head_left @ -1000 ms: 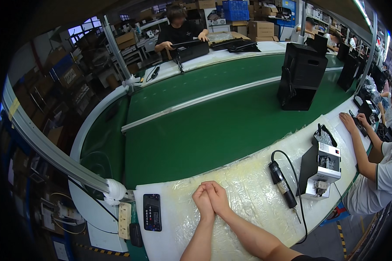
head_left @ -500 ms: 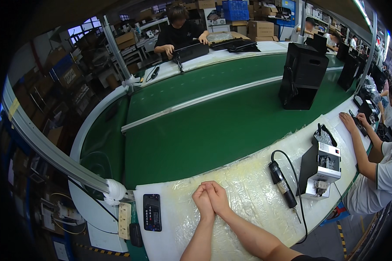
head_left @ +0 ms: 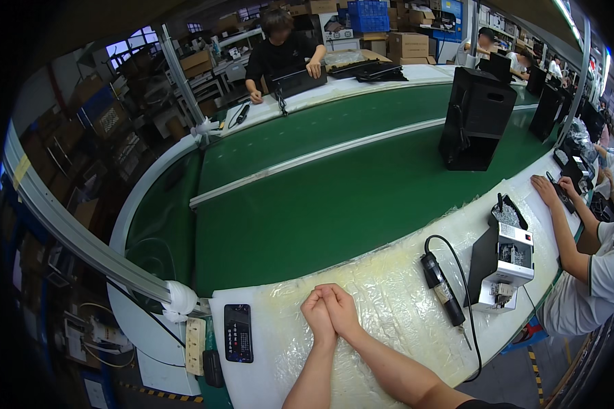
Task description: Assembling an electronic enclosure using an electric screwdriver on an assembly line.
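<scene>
Right here on the near side, the plastic sheet (head_left: 389, 307) looks thin, soft, slippery: pinch its edge. Forearms (head_left: 392, 365) slant across it, left hand (head_left: 314, 317) and right hand (head_left: 342, 315) clasped together, fingers curled in; anything inside, can't tell. Out right, the screwdriver (head_left: 443, 290) looks stiff, fairly weighty: grip its barrel.

Clear yellowish film (head_left: 389, 307), wrinkled, glossy, spread flat across white worktop (head_left: 258, 382).

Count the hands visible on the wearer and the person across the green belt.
4: the wearer's left hand and right hand, clasped over the film; across the belt, one co-worker hand beside the black case, the other co-worker hand at its upper edge.
</scene>
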Motion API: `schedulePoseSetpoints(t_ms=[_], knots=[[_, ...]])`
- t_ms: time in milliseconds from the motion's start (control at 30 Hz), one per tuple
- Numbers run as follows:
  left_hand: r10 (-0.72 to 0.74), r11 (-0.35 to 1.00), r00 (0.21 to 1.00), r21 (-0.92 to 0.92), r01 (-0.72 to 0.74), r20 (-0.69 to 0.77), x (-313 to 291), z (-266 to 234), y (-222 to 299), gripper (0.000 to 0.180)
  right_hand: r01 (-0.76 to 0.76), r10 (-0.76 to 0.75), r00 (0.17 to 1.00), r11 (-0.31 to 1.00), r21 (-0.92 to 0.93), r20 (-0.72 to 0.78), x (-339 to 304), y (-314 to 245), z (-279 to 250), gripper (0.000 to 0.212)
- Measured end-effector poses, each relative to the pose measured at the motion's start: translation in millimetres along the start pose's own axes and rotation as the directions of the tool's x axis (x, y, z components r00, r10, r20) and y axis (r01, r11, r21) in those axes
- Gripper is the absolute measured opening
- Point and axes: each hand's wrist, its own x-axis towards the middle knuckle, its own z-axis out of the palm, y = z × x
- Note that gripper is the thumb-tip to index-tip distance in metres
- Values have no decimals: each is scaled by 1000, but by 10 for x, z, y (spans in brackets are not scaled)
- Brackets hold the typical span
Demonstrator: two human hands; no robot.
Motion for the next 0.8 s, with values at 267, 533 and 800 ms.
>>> schedulePoseSetpoints(t_ms=[267, 533, 800], knots=[[3, 1000, 1000, -5, -3, 10, 2, -4, 4, 19, -8, 8, 1000, 1000, 6, 3, -6, -25, -1, 28], [3, 1000, 1000, -7, -3, 13, 7, -14, -11, 19, -3, 3, 1000, 1000, 7, -6, -5, -19, 3, 28], [13, 1000, 1000, 2, -13, 14, 21, -28, -37, 19, -2, 1, 1000, 1000, -4, -5, -2, -16, 2, 28]])
